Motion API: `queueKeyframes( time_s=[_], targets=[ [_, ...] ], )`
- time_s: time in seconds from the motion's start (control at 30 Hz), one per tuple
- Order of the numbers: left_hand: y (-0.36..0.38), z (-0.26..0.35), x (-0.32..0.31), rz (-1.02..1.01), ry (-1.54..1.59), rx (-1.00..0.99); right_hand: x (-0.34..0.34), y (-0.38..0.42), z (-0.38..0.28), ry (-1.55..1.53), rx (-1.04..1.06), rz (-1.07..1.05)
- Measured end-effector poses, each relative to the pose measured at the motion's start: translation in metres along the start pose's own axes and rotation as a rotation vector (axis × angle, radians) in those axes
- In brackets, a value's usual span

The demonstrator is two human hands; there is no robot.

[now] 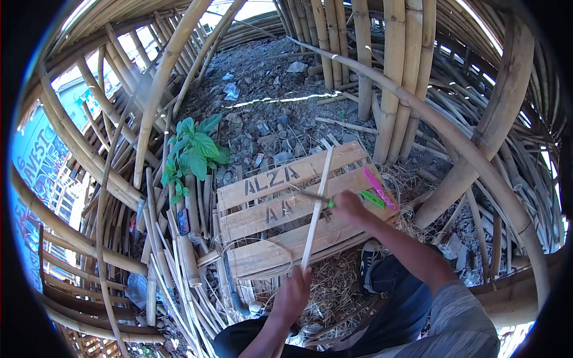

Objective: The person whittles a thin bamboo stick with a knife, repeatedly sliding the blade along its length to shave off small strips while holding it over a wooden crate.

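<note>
My left hand [291, 295] is closed around the lower end of a pale bamboo strip [320, 206], which slants up and away over a wooden slatted crate [256, 213]. In my right hand [350, 210] is a knife [315, 196] with a green handle. Its dark blade points left and crosses the strip around mid-length. The crate bears the stencilled letters ALZA and AA. Near its right end lie a bright pink piece [374, 180] and a green one [372, 198], both with markings. Shavings hang about the slats.
Straw-like shavings [340, 280] cover the ground between my legs. On the left stand bamboo poles, cut strips [173, 280] and a leafy plant [197, 149]. A long bamboo pole [430, 113] arches across the right side. Rubble [268, 131] lies beyond the crate.
</note>
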State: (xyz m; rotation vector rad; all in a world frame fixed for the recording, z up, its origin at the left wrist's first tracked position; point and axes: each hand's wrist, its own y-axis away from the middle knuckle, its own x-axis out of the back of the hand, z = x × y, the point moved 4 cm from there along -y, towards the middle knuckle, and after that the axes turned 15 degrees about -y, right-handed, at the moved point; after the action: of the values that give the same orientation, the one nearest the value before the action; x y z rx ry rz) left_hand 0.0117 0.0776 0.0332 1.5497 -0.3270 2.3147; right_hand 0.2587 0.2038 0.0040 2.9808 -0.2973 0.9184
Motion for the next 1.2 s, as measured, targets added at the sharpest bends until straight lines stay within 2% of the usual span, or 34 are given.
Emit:
queueKeyframes(
  time_s=[0.07, 0.1, 0.17, 0.23, 0.27, 0.37, 0.4, 0.47, 0.5, 0.57, 0.63, 0.77, 0.83, 0.87, 0.93, 0.97, 1.0, 1.03, 1.07, 1.13, 1.17, 1.2],
  targets=[
    [0.0, -0.005, -0.005, -0.033, 0.061, 0.021, -0.032, 0.017, -0.013, 0.354, 0.393, -0.246],
    [0.005, -0.003, -0.004, -0.035, 0.054, 0.032, -0.018, 0.003, -0.013, 0.344, 0.397, -0.253],
    [0.023, 0.011, -0.001, -0.074, 0.112, -0.036, 0.052, -0.03, 0.028, 0.087, -0.223, 0.172],
    [0.023, 0.008, -0.004, -0.081, 0.147, -0.069, 0.056, -0.046, 0.073, 0.237, 0.038, 0.214],
    [0.021, 0.012, -0.009, -0.074, 0.225, -0.08, 0.061, -0.047, 0.066, 0.251, 0.046, 0.217],
    [0.021, 0.004, -0.019, -0.11, 0.233, -0.063, 0.054, -0.024, 0.042, 0.085, -0.124, 0.197],
    [0.018, 0.0, -0.021, -0.134, 0.221, -0.035, 0.046, -0.021, 0.04, 0.084, -0.12, 0.203],
    [0.016, 0.0, -0.017, -0.158, 0.223, 0.002, 0.012, -0.013, 0.036, 0.262, 0.059, -0.105],
    [0.016, 0.002, -0.012, -0.16, 0.231, 0.017, 0.007, -0.01, 0.03, 0.329, 0.162, -0.057],
    [0.016, 0.004, -0.008, -0.172, 0.231, 0.043, 0.053, -0.041, 0.058, 0.085, -0.212, 0.228],
    [0.009, 0.008, -0.006, -0.18, 0.276, -0.021, 0.09, -0.045, 0.059, 0.275, -0.125, 0.278],
    [0.009, 0.017, -0.009, -0.172, 0.277, -0.007, 0.093, -0.03, 0.051, 0.222, -0.112, 0.379],
    [0.009, 0.014, -0.008, -0.181, 0.273, -0.01, 0.069, -0.037, 0.064, 0.029, -0.041, 0.272],
    [0.01, 0.012, -0.009, -0.196, 0.267, 0.004, 0.062, -0.03, 0.066, 0.029, -0.04, 0.276],
    [0.008, 0.009, -0.005, -0.21, 0.295, 0.043, 0.041, -0.014, 0.033, 0.409, 0.112, -0.01],
    [0.011, 0.011, -0.001, -0.243, 0.304, 0.039, 0.055, -0.05, 0.1, 0.386, 0.229, 0.246],
    [0.022, 0.013, 0.003, -0.291, 0.307, 0.037, 0.097, -0.047, 0.118, 0.523, 0.182, 0.349],
    [0.032, 0.017, 0.006, -0.295, 0.346, -0.001, 0.146, -0.06, 0.191, 0.164, -0.168, 0.439],
    [0.031, 0.02, 0.009, -0.27, 0.377, -0.058, 0.168, -0.025, 0.151, -0.185, -0.252, 0.655],
    [0.027, 0.017, 0.008, -0.303, 0.43, -0.057, 0.194, -0.05, 0.222, 0.23, -0.261, 0.675],
    [0.024, 0.014, 0.006, -0.311, 0.423, 0.019, 0.196, -0.043, 0.212, 0.244, -0.266, 0.664],
    [0.022, 0.011, 0.004, -0.324, 0.413, 0.092, 0.193, -0.036, 0.192, 0.235, -0.267, 0.516]
  ],
)
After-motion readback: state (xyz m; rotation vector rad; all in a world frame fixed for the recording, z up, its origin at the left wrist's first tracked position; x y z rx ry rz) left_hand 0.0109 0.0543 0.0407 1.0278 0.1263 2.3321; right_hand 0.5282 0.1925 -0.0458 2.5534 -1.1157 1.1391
